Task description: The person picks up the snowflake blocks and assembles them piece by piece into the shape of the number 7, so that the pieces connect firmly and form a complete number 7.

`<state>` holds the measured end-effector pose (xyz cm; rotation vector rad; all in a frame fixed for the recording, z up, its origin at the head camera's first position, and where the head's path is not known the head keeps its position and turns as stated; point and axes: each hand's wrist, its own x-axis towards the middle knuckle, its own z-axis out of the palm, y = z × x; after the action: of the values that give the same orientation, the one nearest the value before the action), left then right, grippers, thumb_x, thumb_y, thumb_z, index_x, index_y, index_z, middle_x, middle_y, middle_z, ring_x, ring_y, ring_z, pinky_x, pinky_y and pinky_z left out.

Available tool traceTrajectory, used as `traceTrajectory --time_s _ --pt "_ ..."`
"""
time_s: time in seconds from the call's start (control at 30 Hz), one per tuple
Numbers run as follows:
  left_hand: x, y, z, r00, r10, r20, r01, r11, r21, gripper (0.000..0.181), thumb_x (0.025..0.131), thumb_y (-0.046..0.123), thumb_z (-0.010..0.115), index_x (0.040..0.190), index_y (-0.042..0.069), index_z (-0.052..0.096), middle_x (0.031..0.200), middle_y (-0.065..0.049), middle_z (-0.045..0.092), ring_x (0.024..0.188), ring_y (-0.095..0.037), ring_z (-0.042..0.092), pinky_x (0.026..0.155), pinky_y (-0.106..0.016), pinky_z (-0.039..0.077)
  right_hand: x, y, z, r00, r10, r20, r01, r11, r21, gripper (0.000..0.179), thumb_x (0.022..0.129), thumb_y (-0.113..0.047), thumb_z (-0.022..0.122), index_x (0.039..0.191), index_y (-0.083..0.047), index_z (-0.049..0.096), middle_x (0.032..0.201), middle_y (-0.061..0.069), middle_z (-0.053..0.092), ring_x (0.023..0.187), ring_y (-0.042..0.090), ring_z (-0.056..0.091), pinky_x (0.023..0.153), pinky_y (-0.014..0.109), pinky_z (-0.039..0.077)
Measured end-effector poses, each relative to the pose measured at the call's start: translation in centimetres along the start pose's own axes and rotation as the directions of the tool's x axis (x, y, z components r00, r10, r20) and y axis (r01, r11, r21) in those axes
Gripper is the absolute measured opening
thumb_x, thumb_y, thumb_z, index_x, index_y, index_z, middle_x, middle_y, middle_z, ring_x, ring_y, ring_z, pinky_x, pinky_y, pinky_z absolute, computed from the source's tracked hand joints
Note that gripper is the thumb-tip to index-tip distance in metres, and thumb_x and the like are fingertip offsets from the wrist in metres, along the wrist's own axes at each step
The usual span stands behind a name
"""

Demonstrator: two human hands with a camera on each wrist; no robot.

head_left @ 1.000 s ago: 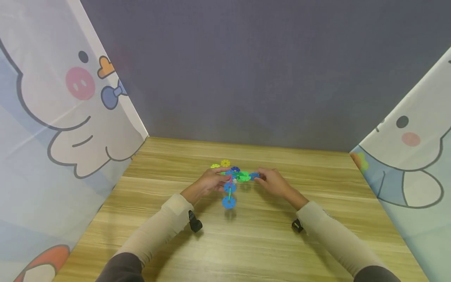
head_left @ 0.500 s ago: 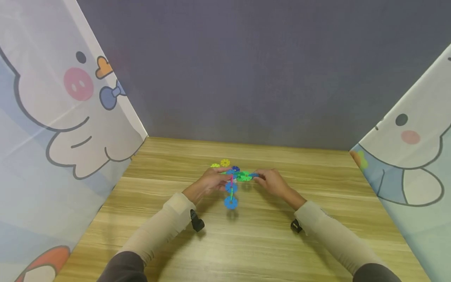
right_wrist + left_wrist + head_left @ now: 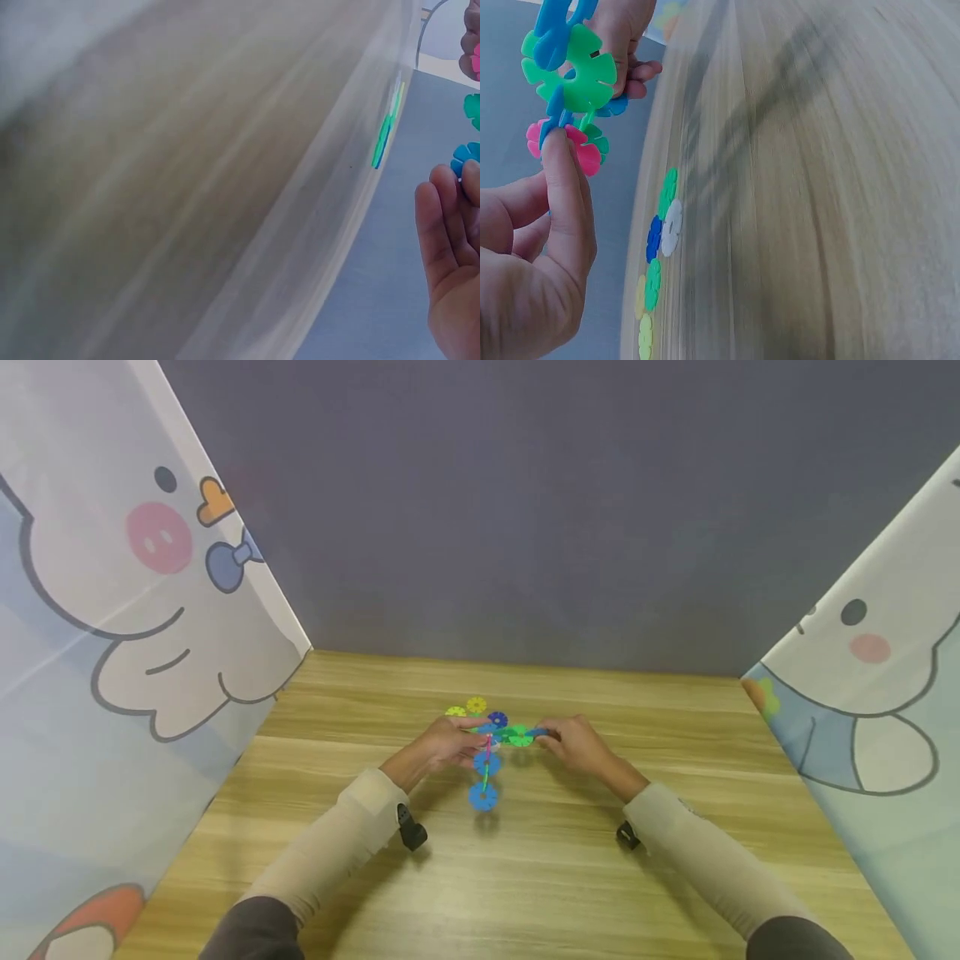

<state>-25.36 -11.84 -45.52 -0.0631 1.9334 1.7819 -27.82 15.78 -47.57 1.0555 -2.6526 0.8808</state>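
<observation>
My left hand (image 3: 442,743) grips a chain of slotted plastic flower discs above the table. A blue disc (image 3: 483,796) forms its near end, and a green disc (image 3: 521,736) sits on its right branch. In the left wrist view, a pink disc (image 3: 589,160) and a large green disc (image 3: 592,82) show by the left fingertips. My right hand (image 3: 581,745) pinches a blue disc (image 3: 537,732) at the right end of the build. The right wrist view shows this blue disc (image 3: 463,157) at the fingertips; whether it is joined to the green one cannot be told.
Loose discs lie on the wooden table (image 3: 525,877) behind the left hand, among them a yellow disc (image 3: 476,704), a dark blue disc (image 3: 497,720) and a white disc (image 3: 673,227). A grey panel (image 3: 480,527) stands at the back, with cartoon-printed panels at both sides.
The blue disc in the right hand has tilted to show more of its edge. Both hands stay almost in place, still holding the disc build.
</observation>
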Motion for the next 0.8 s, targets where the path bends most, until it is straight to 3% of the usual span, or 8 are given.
traceTrajectory --time_s 0.23,0.43,0.57,0.67,0.8 --pt "-0.15 0.18 -0.40 0.999 -0.004 0.045 0.002 0.999 0.040 0.052 0.099 0.007 0.064 0.150 0.010 0.051 0.091 -0.001 0.072 0.076 -0.014 0.072 0.070 -0.029 0.064 0.09 0.12 0.16 1.000 0.001 0.021 -0.001 1.000 0.011 0.006 0.092 -0.011 0.075 0.098 -0.008 0.077 0.075 -0.002 0.071 0.061 -0.001 0.052 0.055 0.017 0.047" --pt "-0.05 0.39 -0.58 1.000 0.014 0.012 -0.015 0.998 0.063 0.049 0.101 0.013 0.064 0.149 0.014 0.053 0.095 -0.001 0.070 0.075 -0.012 0.066 0.072 -0.028 0.062 0.16 -0.17 0.15 1.000 -0.002 -0.004 0.002 1.000 0.024 0.006 0.095 -0.014 0.072 0.096 -0.009 0.075 0.065 -0.006 0.062 0.053 -0.001 0.042 0.049 0.017 0.040" --pt "0.07 0.48 -0.48 0.999 0.039 -0.031 -0.035 0.990 0.136 0.044 0.105 0.021 0.057 0.149 0.017 0.053 0.115 -0.006 0.069 0.093 -0.016 0.068 0.082 -0.034 0.062 0.19 -0.33 0.28 1.000 0.003 -0.019 -0.003 1.000 0.016 0.006 0.096 -0.015 0.071 0.096 -0.010 0.073 0.062 -0.009 0.058 0.051 -0.002 0.038 0.048 0.017 0.036" --pt "0.12 0.49 -0.44 0.996 0.067 -0.053 -0.054 0.976 0.210 0.044 0.107 0.027 0.053 0.149 0.016 0.053 0.135 -0.013 0.064 0.115 -0.028 0.068 0.092 -0.042 0.061 0.20 -0.37 0.38 1.000 0.009 -0.015 -0.009 1.000 0.023 0.005 0.096 -0.015 0.071 0.097 -0.010 0.073 0.063 -0.009 0.060 0.050 -0.002 0.039 0.046 0.016 0.037" --pt "0.15 0.56 -0.41 0.993 0.116 -0.037 -0.101 0.954 0.284 0.048 0.106 0.033 0.054 0.150 0.014 0.051 0.146 -0.018 0.057 0.128 -0.037 0.062 0.102 -0.049 0.056 0.15 -0.38 0.45 1.000 0.011 -0.003 -0.011 0.999 0.033 0.006 0.096 -0.015 0.071 0.098 -0.010 0.074 0.064 -0.006 0.064 0.050 -0.002 0.041 0.046 0.016 0.038"
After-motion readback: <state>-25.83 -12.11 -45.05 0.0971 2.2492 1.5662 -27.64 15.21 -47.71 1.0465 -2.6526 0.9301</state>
